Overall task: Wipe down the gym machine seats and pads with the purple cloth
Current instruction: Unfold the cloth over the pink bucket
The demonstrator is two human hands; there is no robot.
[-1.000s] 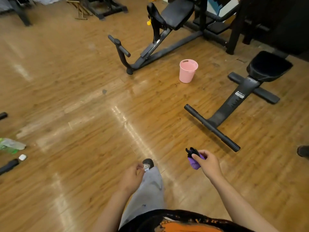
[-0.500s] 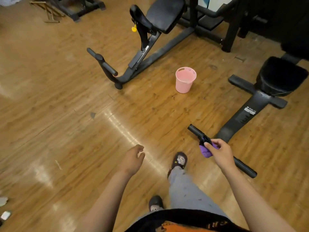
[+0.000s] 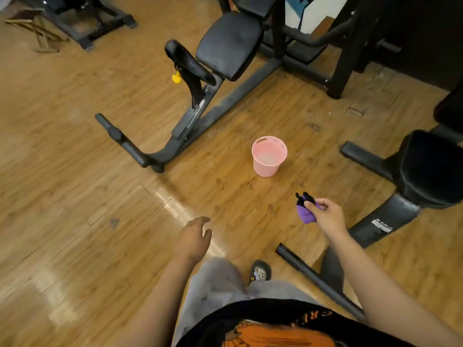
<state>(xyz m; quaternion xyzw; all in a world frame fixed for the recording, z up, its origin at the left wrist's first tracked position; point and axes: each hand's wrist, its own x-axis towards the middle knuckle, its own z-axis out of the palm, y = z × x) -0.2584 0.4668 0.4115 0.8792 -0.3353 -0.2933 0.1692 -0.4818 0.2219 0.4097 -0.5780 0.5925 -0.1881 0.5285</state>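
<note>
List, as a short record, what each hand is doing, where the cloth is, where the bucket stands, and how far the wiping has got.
Right hand: grips the bunched purple cloth above the floor
Left hand: relaxed, holds nothing
Cloth contact: touches no seat or pad
Pink bucket: upright on the wooden floor, between two machines
Seats in view: centre seat ahead, right seat beside the cloth hand
Wiping: not under way

1. The wood-plank floor (image 3: 75,171) is warm brown and scuffed, with a bright streak of glare (image 3: 175,209) slanting across its middle.
2. A black gym machine (image 3: 238,96) stands towards the floor's far edge, and a second gym machine (image 3: 426,169) at its right edge.
3. A pink bucket (image 3: 269,156) sits upright between them.
4. A folding wooden frame (image 3: 37,33) lies in the far left corner.
</note>
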